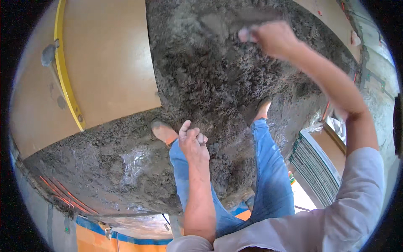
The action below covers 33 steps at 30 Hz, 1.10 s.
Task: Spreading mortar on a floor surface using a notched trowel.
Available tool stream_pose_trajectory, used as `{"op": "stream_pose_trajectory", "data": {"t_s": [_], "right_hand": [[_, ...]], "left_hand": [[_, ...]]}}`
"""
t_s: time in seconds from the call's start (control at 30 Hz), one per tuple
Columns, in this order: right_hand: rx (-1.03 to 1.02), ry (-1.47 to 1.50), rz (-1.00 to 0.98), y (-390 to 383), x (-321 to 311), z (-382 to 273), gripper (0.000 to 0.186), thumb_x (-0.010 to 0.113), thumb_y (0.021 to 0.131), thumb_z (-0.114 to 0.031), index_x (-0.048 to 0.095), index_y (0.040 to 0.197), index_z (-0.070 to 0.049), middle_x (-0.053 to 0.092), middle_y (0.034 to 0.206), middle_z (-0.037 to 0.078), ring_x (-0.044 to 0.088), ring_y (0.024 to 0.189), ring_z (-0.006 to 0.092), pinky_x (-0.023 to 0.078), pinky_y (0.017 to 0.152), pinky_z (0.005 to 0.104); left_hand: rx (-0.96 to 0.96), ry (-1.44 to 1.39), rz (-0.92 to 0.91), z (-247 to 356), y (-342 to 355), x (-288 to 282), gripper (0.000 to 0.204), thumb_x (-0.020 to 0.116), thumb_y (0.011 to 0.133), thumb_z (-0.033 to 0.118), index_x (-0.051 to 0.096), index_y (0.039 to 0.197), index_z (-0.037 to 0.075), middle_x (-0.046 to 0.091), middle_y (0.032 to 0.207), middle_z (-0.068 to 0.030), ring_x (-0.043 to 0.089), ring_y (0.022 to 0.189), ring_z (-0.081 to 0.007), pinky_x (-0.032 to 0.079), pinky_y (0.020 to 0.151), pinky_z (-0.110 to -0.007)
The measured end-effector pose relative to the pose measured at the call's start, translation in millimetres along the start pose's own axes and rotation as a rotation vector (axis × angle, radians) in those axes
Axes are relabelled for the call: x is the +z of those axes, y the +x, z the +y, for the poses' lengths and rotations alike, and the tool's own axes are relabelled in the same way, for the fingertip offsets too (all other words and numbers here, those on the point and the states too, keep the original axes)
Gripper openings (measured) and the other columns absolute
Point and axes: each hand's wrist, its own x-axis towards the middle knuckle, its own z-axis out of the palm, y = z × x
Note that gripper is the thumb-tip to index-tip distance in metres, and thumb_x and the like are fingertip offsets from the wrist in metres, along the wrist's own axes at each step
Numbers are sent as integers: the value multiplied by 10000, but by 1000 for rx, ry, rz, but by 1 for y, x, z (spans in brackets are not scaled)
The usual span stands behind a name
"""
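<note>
The person has two hands. The left hand is empty, its fingers loosely bent. The right hand is curled and blurry, held farther out; one cannot tell what is in it. Lumpy gray mortar lies under both hands. Left of the left hand is a big tan tile, with one yellow level and one mallet on it. Two shoes stand near the left hand, one on each side.
</note>
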Motion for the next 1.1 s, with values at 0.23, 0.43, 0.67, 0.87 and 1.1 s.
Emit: {"op": "stream_pose_trajectory", "data": {"t_s": [0.23,0.43,0.67,0.87,1.1], "right_hand": [[-283,-248,-23,112,6,-75,248,558,787,-81,607,1026,-125,661,817,84,665,766,241,532,628,387],[-324,-121,-18,-2,17,-107,112,582,753,-92,672,764,-26,653,888,145,668,778,261,547,637,347],[-296,-48,-210,74,18,-145,103,614,745,-92,698,792,-54,686,861,106,670,822,280,547,685,367],[-293,1,-132,80,36,-145,95,610,743,-75,703,764,-68,680,848,97,675,807,256,548,668,373],[-255,209,-117,68,26,-133,120,622,726,-116,702,800,-67,678,778,111,675,778,272,546,642,375]], "left_hand": [[5,-82,-44,5,-3,0,422,570,748,-26,447,1147,36,504,690,-7,391,465,-78,360,447,-251],[32,-105,-16,30,3,-13,454,582,719,-70,439,1144,-3,456,656,16,431,492,-75,375,439,-224],[-71,-97,-37,39,18,-22,421,546,741,-81,471,1138,38,549,852,-21,454,553,-85,400,490,-236],[-166,-73,-114,38,16,-18,365,502,768,-69,473,1124,7,575,954,-69,462,546,-88,415,493,-246],[44,-5,10,78,35,9,510,521,795,-7,402,1290,25,519,1217,-132,589,922,-216,509,769,-368]]}}
